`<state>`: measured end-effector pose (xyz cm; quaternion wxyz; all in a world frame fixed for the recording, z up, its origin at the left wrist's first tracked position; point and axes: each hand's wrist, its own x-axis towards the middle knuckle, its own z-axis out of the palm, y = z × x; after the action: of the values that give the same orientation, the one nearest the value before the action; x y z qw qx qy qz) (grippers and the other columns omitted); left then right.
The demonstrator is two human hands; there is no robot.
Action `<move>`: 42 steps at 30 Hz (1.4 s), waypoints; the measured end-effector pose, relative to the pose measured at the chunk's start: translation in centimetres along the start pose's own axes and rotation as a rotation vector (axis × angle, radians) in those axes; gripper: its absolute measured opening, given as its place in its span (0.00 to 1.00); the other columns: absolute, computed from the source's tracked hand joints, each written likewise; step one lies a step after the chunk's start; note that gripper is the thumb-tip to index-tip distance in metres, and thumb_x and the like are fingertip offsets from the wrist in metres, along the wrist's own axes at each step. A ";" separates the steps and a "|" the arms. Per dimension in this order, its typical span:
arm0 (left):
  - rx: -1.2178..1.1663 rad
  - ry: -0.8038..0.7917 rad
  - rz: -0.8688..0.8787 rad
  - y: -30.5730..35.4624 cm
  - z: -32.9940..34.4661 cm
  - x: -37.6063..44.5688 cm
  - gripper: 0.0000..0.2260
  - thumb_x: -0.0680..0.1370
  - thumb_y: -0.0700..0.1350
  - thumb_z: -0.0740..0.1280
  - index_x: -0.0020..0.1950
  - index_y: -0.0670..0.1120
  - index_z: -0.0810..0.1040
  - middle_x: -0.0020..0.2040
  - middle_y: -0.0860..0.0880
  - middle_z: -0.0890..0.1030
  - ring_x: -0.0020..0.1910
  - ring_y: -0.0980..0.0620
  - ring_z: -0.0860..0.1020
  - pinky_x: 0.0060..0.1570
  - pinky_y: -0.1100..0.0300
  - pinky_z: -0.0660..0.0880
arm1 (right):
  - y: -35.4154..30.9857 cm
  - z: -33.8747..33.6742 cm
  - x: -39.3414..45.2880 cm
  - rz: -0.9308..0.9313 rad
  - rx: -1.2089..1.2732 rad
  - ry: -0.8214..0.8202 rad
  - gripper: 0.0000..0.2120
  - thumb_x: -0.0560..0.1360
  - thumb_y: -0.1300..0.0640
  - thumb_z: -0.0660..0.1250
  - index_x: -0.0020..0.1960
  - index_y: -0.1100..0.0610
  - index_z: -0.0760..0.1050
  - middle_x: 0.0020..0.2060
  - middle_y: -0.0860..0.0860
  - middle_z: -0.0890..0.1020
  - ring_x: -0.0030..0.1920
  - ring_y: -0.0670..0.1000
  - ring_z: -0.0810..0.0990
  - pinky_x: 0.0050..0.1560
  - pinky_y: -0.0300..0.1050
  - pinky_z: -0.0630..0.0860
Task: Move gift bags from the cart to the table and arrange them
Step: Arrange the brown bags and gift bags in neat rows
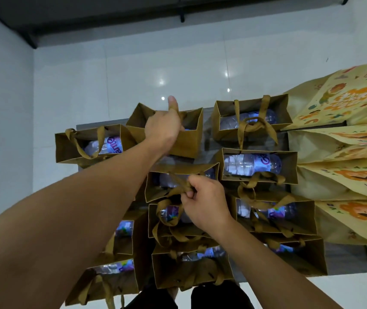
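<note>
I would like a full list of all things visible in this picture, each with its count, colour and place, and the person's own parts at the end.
brown gift bags: about eleven, golden brown paper with ribbon handles, standing in rows on the grey surface.
water bottles: one lying in most bags, clear with purple labels; exact count cannot be told.
yellow printed bags: several, pale yellow with orange cartoon prints, lying overlapped at the right.
grey surface: one, under the bags.
floor: white glossy tiles, around and beyond the bags.
left hand: grips the handles of a far brown bag in the middle row.
right hand: pinches the ribbon handles of a nearer brown bag.
</note>
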<state>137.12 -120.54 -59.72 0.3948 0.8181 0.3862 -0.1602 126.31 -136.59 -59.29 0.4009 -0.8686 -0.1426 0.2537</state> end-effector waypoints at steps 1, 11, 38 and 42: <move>-0.009 0.031 -0.012 0.4 -0.6 -0.2 0.37 0.85 0.60 0.41 0.41 0.43 0.85 0.40 0.49 0.84 0.43 0.53 0.78 0.55 0.56 0.66 | -0.4 -0.3 -0.2 -0.014 0.000 0.014 0.19 0.72 0.66 0.67 0.32 0.52 0.61 0.30 0.47 0.70 0.34 0.47 0.71 0.36 0.46 0.72; -0.084 0.209 0.163 4.7 -9.7 -6.6 0.26 0.85 0.56 0.55 0.43 0.37 0.79 0.42 0.42 0.81 0.42 0.46 0.77 0.49 0.52 0.73 | -7.2 -5.1 -2.8 -0.189 0.002 0.054 0.14 0.67 0.67 0.68 0.32 0.56 0.64 0.26 0.48 0.68 0.30 0.51 0.69 0.32 0.50 0.69; -0.267 0.511 0.104 -3.3 -29.3 -17.1 0.18 0.83 0.58 0.61 0.49 0.46 0.83 0.44 0.49 0.82 0.39 0.55 0.76 0.36 0.65 0.67 | -16.8 -8.1 7.0 -0.104 -0.382 -0.166 0.09 0.74 0.59 0.70 0.36 0.59 0.75 0.34 0.59 0.79 0.38 0.56 0.77 0.36 0.46 0.73; -0.250 0.511 0.060 -5.4 -28.8 -16.5 0.19 0.83 0.59 0.62 0.46 0.46 0.84 0.43 0.48 0.82 0.41 0.53 0.78 0.37 0.63 0.69 | -15.8 -6.3 9.2 -0.077 -0.383 -0.195 0.11 0.76 0.57 0.70 0.35 0.58 0.75 0.34 0.57 0.77 0.37 0.54 0.76 0.36 0.45 0.71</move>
<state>121.04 -104.64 -34.85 0.3871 0.7880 0.4656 0.1118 136.75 -126.36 -46.68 0.2221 -0.8942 -0.2593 0.2894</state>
